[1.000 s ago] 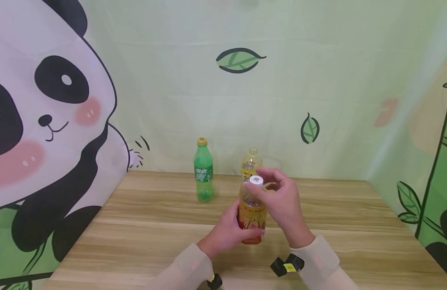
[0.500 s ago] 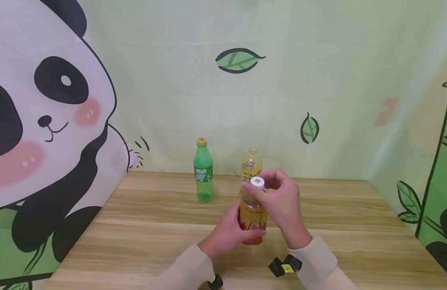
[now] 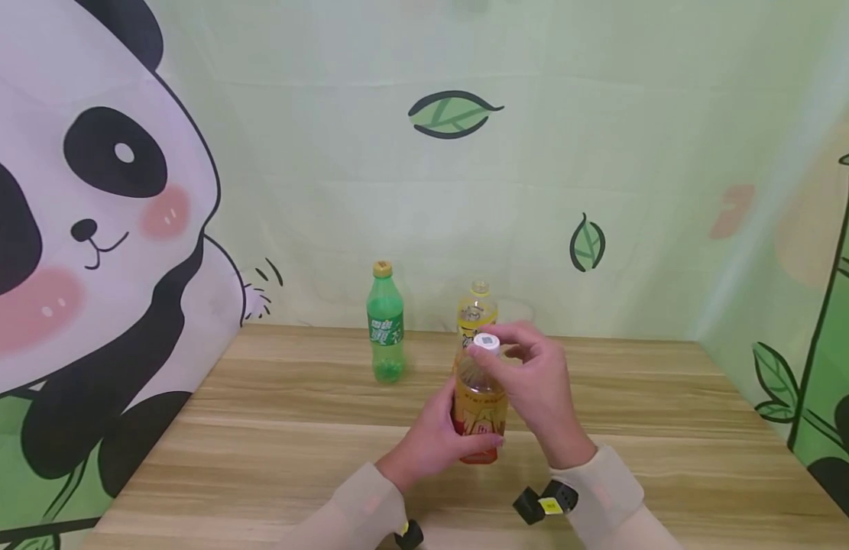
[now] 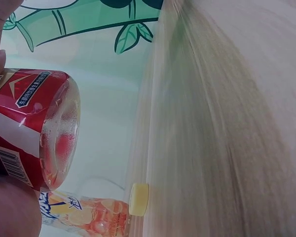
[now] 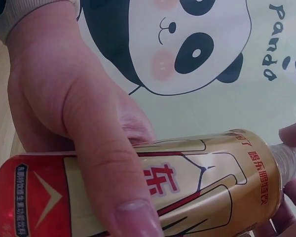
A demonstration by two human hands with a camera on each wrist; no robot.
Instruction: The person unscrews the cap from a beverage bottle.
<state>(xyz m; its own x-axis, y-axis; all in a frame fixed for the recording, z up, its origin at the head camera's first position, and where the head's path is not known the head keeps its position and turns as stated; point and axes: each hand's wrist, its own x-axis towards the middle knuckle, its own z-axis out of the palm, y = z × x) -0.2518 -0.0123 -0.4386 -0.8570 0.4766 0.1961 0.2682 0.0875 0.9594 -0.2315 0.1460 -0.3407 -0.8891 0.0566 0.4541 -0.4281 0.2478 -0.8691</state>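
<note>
A drink bottle [image 3: 481,416] with a gold and red label is held roughly upright in front of the person. My left hand [image 3: 431,435] grips its body, the thumb across the front. In the left wrist view the bottle's clear base [image 4: 61,140] hangs above the tabletop. At the top, my right hand [image 3: 539,378] pinches the white cap [image 3: 487,342] between thumb and fingers. The right wrist view shows the left thumb [image 5: 118,187] across the label and right-hand fingers [image 5: 293,136] around the neck; the cap is out of sight there.
Behind, to the left, stands a green soda bottle [image 3: 387,328] with a yellow cap. A clear, uncapped bottle with a yellow label [image 3: 476,309] is partly hidden behind the held one. A loose yellow cap [image 4: 139,199] lies by its base on the wooden table [image 3: 280,428].
The right hand has shifted slightly left and back again with its fingers about the white cap. The left hand and the bottle stay nearly where they were.
</note>
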